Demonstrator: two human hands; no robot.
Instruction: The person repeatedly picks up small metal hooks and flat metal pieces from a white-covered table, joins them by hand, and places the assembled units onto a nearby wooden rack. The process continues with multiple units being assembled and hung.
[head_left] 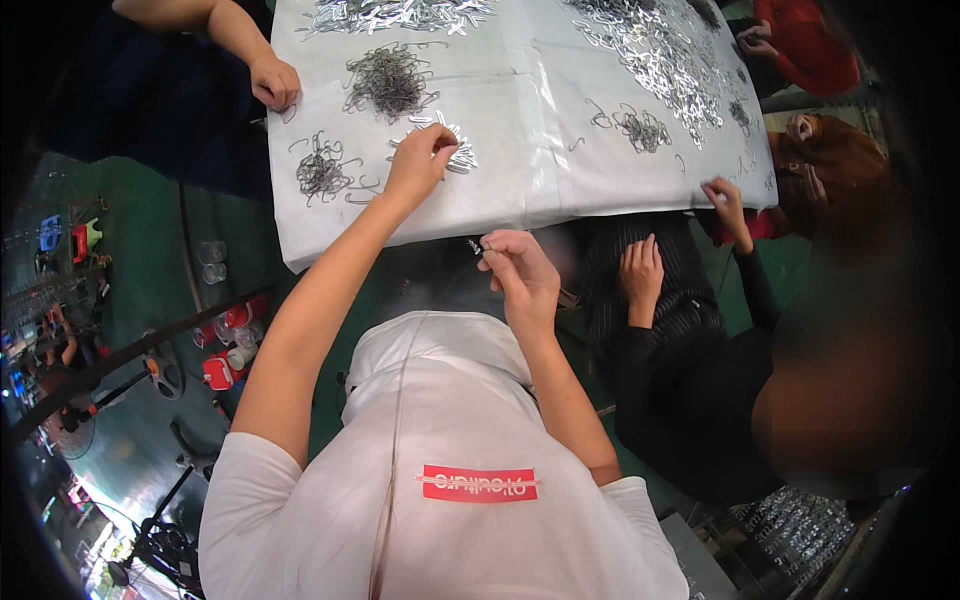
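My left hand (418,165) is over the near left part of the table, at a small pile of flat silver metal pieces (462,158). Its thumb and fingers are bent together in a pinch; whatever may be between them is too small to make out. In front of my chest, just off the table's near edge, my right hand (524,278) pinches a small shiny metal piece (475,247). Two heaps of thin bent wire hooks lie close to my left hand: a larger one (388,82) beyond it and a smaller one (322,172) to its left.
A white-covered table (520,150) spans the front. Silver pieces (655,65) spread across its far right, with a wire heap (642,130) nearer. Another person's hand (274,82) rests at the left edge. A co-worker's hands (642,270) are close on my right; more people sit beyond.
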